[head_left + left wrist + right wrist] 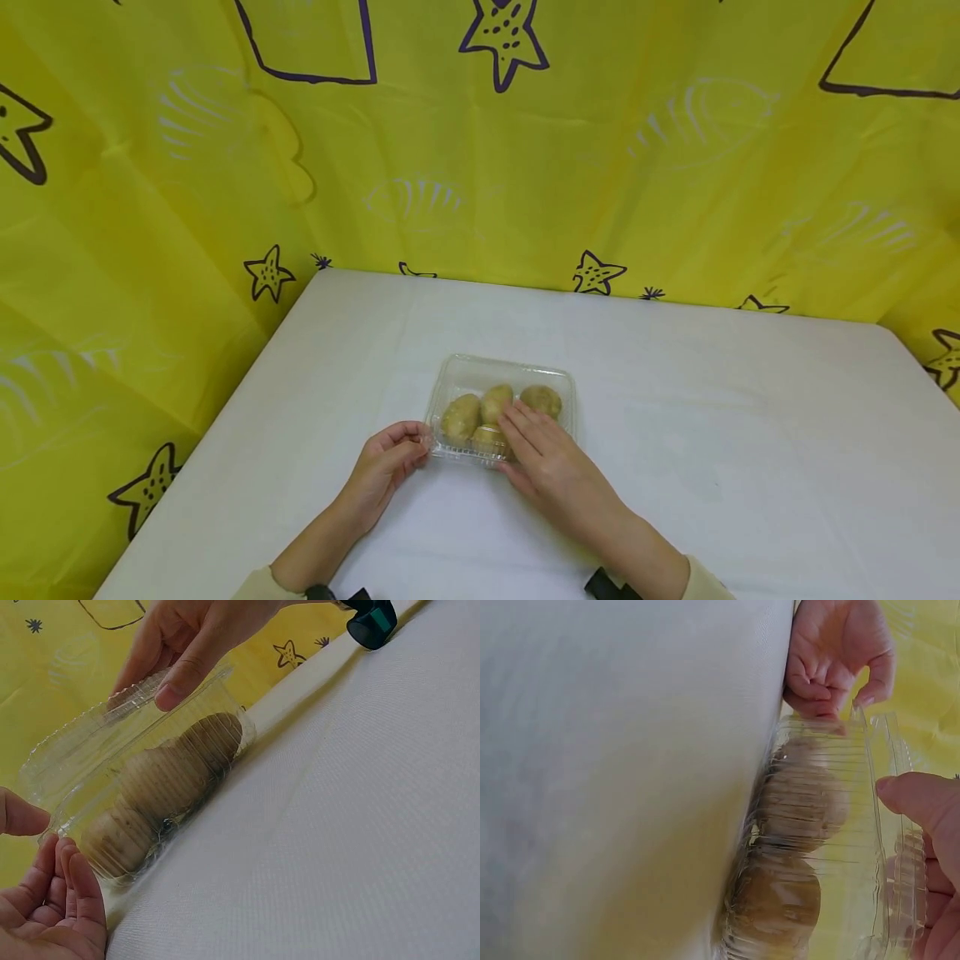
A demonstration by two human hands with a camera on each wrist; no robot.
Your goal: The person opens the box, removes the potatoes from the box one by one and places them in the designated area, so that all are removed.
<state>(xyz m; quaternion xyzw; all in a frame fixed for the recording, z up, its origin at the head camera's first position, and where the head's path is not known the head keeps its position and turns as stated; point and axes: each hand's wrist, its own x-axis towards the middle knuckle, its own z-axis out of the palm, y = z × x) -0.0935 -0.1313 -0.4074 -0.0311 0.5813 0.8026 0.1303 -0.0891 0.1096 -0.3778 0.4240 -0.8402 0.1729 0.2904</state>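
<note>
A clear plastic clamshell box (457,371) with several potatoes (461,417) inside lies on the table, its lid down over them. Whether the rims are fully snapped together, I cannot tell. My left hand (387,462) pinches the box's front left corner between thumb and fingers, as the left wrist view also shows at the rim (56,825). Across the lid's front right part lies my right hand (555,467), fingers straight, the thumb (176,684) against the front rim. That hand hides part of the potatoes and the front right corner in the head view.
The box stands on a white-covered table (712,433). Behind it and on the left hangs a yellow curtain (525,167) printed with starfish and fish, meeting the table's far edge. Black wrist bands show near both sleeves.
</note>
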